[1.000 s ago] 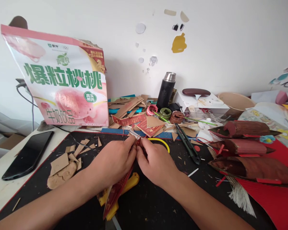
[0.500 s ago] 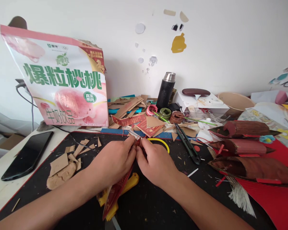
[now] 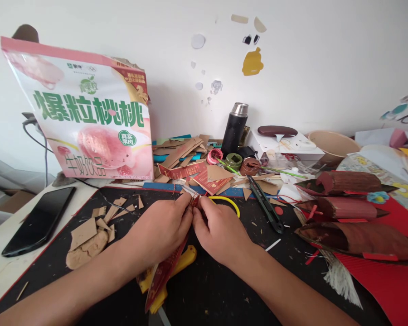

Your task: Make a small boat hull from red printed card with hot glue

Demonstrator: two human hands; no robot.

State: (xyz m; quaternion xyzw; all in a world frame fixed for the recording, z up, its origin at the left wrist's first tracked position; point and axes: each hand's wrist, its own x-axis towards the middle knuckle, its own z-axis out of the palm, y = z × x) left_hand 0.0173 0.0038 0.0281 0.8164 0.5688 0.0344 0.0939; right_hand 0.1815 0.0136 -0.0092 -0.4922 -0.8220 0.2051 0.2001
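The bare left hand (image 3: 163,222) and right hand (image 3: 222,228) meet with fingers closed, pinching the far end of a long, pointed red cardboard piece (image 3: 163,275), near centre, over a yellow plastic-handled tool (image 3: 187,257). Squeezing unevenly could crease or bend it.

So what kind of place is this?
It looks like a craft desk, maybe at home: there are open paint pots, a cutter and lots of cardboard scraps.

The carton (image 3: 68,129) bears large green “爆粒桃桃”, with “牛奶饮品” below and “真实果肉” in a green circle (image 3: 127,138).
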